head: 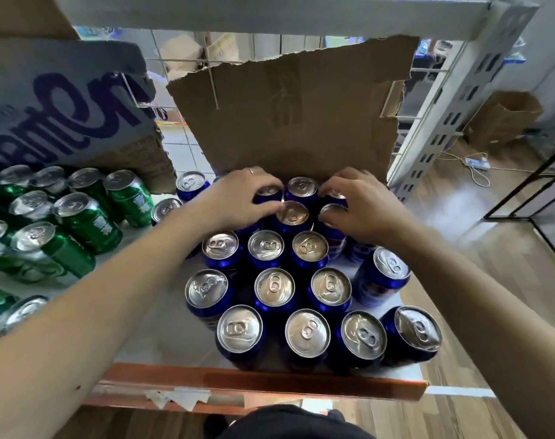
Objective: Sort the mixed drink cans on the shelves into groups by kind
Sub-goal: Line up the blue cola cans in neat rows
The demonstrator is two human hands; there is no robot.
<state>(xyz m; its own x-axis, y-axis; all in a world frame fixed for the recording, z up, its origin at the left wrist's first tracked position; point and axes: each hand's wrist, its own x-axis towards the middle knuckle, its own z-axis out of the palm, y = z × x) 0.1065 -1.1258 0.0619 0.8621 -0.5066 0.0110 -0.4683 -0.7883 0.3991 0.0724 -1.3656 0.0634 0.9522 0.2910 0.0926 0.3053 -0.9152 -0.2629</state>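
Several blue cans [274, 288] stand upright in rows on the white shelf [162, 337], right of centre. Several green cans [86, 221] crowd the left side, some leaning. My left hand [241, 198] reaches to the back of the blue group, its curled fingers round the top of a blue can [267, 191] in the rear row. My right hand [358, 207] is beside it, fingers curled over another rear blue can [333, 213]. One blue can [301, 188] stands between the two hands.
A torn brown cardboard sheet [295, 106] stands upright behind the blue cans. A grey printed carton [60, 106] sits over the green cans. The orange shelf rail [257, 383] runs along the front, with a perforated grey upright [450, 103] at the right.
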